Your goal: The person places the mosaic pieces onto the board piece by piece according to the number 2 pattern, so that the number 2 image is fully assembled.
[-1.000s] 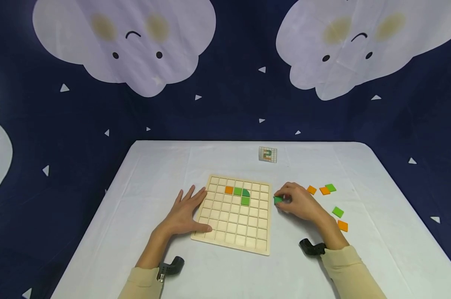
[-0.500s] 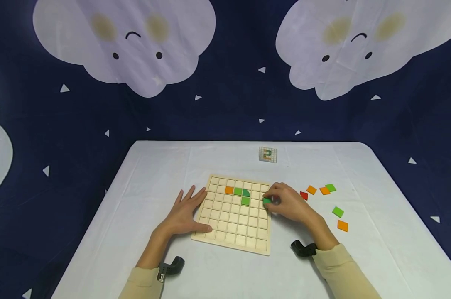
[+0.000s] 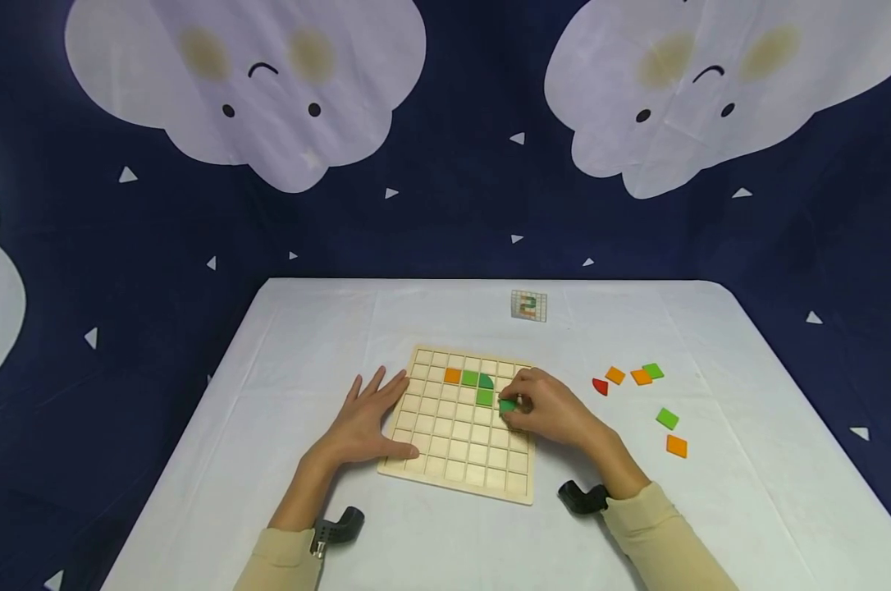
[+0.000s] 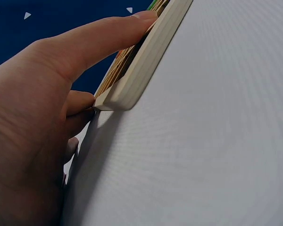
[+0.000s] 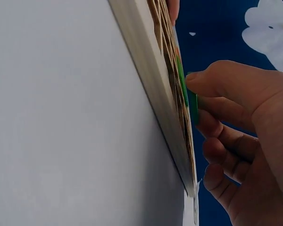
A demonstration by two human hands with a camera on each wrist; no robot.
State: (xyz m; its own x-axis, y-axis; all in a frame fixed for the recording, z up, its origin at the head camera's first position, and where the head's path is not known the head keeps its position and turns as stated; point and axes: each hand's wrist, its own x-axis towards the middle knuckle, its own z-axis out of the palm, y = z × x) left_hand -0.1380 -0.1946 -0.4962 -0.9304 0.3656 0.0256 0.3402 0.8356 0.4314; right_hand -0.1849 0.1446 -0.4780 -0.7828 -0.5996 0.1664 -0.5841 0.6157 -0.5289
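Grid board (image 3: pixel 460 453) sits around the middle of our worktop (image 3: pixel 290 345), with orange and green tiles (image 3: pixel 471 378) in its cells toward the far edge. Our right hand (image 3: pixel 552 408) has its fingers pinching a dark green tile (image 3: pixel 507 405) over the board's right side. Our left hand (image 3: pixel 363 424) is at the left edge, fingers spread, grasping nothing. Loose tiles (image 3: pixel 667 419) lie toward the worktop's right edge.

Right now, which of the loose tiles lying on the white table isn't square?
The flat red tile with the curved edge, nearest the pale wooden gridded board. The other loose ones are orange square tiles and green square tiles.
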